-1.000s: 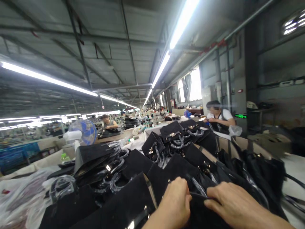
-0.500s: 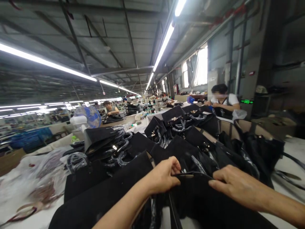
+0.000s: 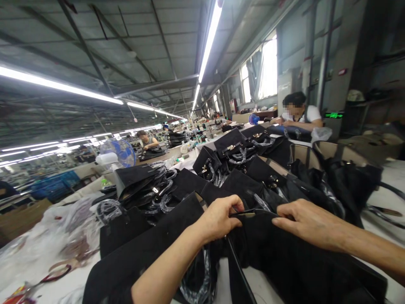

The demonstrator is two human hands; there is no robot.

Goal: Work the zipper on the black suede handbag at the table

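A black handbag stands open in front of me on the white table. My left hand pinches the bag's upper rim at its left end, fingers closed on the edge. My right hand grips the same rim further right, fingers curled over it. Between the two hands the rim is stretched taut. Another black bag lies flat under my left forearm.
Several more black handbags with plastic-wrapped handles crowd the table beyond. Crumpled clear plastic lies at the left. A white and blue fan stands behind it. A seated person works at the far right; others sit further off.
The view has tipped downward, showing more of both forearms and the bag. Both hands have kept their grip on the rim and sit higher in the picture, the bag's mouth now more exposed.
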